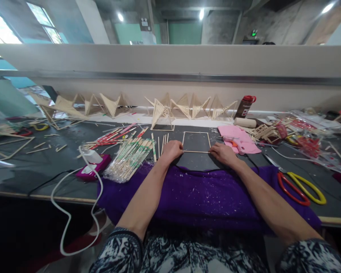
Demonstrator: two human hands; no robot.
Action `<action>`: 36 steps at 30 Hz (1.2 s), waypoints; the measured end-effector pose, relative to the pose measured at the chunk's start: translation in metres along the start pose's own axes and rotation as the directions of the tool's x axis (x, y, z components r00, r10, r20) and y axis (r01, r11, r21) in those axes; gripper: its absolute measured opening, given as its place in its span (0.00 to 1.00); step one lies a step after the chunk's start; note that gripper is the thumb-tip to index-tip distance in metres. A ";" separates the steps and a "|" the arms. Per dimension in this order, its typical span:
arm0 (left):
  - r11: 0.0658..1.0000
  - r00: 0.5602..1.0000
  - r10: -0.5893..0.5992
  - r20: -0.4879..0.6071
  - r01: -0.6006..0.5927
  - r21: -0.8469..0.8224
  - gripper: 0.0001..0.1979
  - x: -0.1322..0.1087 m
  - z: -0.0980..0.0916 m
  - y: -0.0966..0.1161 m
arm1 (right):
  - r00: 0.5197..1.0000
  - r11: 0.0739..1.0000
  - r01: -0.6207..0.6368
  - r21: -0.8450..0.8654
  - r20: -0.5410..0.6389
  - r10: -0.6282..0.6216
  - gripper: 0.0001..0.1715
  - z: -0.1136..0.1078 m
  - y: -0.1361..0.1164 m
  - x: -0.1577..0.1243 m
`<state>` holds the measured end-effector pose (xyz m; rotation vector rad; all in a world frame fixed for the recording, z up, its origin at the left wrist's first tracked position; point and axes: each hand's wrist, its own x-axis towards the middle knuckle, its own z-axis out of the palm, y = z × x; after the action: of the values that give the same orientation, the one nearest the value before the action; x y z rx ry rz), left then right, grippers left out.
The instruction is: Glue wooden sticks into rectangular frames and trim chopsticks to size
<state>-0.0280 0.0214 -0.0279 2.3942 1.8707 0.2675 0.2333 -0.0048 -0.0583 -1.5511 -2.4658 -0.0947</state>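
The dark, matt counter (pixel 45 163) spans the whole view. A purple cloth (pixel 204 189), soft and flecked with white specks, is draped over its near edge at 6 o'clock from the work. Along the back wall, from 10 to 1 o'clock, stands a row of finished stick models (pixel 161 110), fanned and angular in pale wood. At 9 o'clock lies a bundle of wrapped chopsticks (pixel 130 155) in shiny clear packets. At 4 o'clock lie scissors (pixel 301 185) with smooth red and yellow loop handles, and at 2 o'clock a flat pink sheet (pixel 238 138).

The left hand (pixel 172 149) and right hand (pixel 223 153) rest on the counter just past the cloth. Each grip is closed narrow on a near corner of the square stick frame (pixel 196 152). The fingertips are curled under, so I cannot tell a pinch from a press.

The frame lies flat on the counter between the hands, four thin pale sticks joined at the corners. It looks very light and stiff along each stick, but weak at the joints and easy to twist out of square. It is probably best held at the corners, both ends at once.
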 end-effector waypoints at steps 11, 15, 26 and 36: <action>0.991 0.995 0.099 0.010 -0.100 0.092 0.13 -0.003 0.001 0.008 | 0.998 0.985 0.001 -0.174 0.069 0.011 0.14 -0.003 -0.012 0.005; 0.991 0.996 0.093 0.014 -0.094 0.096 0.14 -0.005 0.000 0.010 | 0.998 0.974 0.002 -0.225 0.067 0.013 0.14 0.000 -0.014 0.006; 0.985 0.991 0.130 -0.021 -0.126 0.117 0.14 -0.003 0.003 0.009 | 0.998 0.960 0.005 -0.280 0.060 0.012 0.14 0.002 -0.013 0.007; 0.973 0.987 0.158 -0.012 -0.154 0.171 0.15 -0.004 0.000 0.009 | 0.998 0.958 0.012 -0.288 0.059 0.005 0.14 0.001 -0.014 0.007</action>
<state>-0.0200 0.0152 -0.0264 2.6679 1.7850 0.1554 0.2176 -0.0046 -0.0567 -1.6817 -2.5935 -0.4339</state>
